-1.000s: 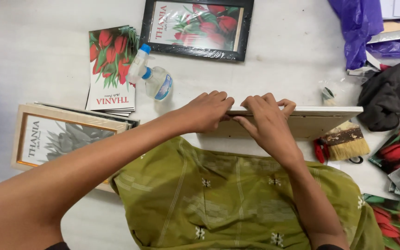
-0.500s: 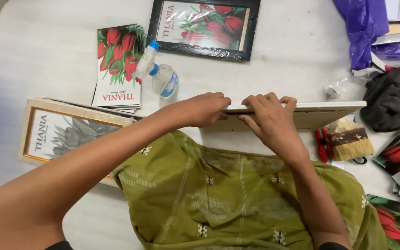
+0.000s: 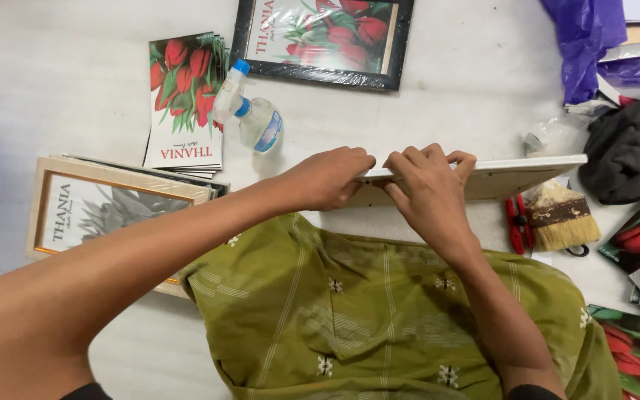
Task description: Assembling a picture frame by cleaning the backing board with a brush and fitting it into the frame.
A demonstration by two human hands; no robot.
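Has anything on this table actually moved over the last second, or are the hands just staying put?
Almost nothing changed. The left hand and right hand stay pressed side by side on the top edge of the cream frame, fingers curled over it. The spray bottle, the stack of tulip prints and the brush lie where they were; only the camera shifted slightly.

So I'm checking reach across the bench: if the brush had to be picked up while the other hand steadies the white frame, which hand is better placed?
Probably the right hand. It grips the white frame nearest the brush. The left hand would have to cross over it.
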